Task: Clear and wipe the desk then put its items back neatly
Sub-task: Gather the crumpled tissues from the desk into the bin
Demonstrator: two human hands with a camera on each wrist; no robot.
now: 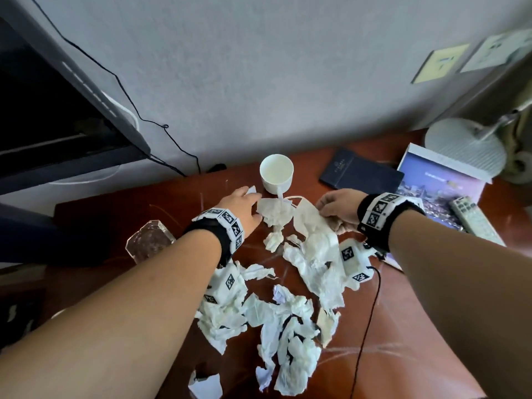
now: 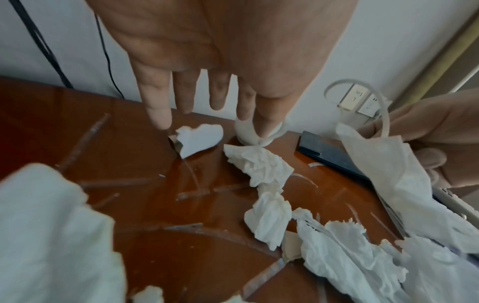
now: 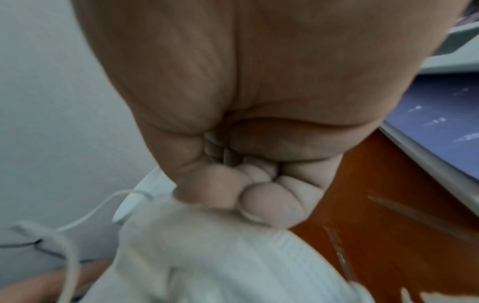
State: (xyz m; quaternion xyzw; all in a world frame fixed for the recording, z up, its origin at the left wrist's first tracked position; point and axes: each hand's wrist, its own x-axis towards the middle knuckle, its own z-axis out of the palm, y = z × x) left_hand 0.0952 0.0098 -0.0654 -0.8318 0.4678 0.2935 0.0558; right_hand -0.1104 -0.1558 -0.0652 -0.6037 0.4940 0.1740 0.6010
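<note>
A person's right hand [image 1: 336,208] pinches a face mask [image 1: 312,226] above a desk [image 1: 408,326] strewn with crumpled tissues [image 1: 288,326]; the left hand [image 1: 240,210] reaches, fingers extended, toward a white cup [image 1: 276,174].

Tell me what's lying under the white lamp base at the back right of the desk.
The lamp base sits on the far corner of a large book with a city photo cover. A remote control lies on the book's near edge. Whatever is beneath the book is hidden.

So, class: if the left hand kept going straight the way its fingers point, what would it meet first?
Probably the torn paper scrap just beyond the left hand's fingertips; the white cup stands further on to the right, though depth is unclear.
</note>
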